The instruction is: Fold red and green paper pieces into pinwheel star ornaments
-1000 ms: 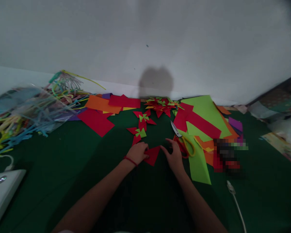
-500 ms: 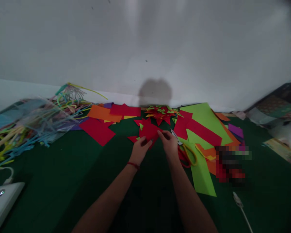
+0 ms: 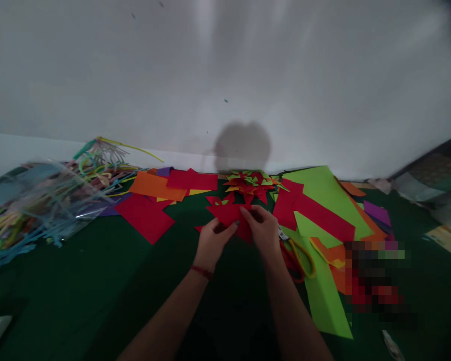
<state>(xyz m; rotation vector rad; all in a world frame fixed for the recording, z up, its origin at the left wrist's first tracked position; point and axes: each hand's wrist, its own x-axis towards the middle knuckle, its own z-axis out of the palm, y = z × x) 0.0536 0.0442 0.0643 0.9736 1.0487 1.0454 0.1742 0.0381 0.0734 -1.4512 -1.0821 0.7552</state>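
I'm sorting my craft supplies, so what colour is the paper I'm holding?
The held paper is red; it shows best in the head view.

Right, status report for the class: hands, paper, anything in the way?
Left hand, right hand: both holding red paper. Folded or flat: can't tell. Scissors close beside right hand, blades partly hidden.

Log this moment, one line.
left hand: holding red sheet | right hand: holding same sheet | scissors: lying beside right wrist
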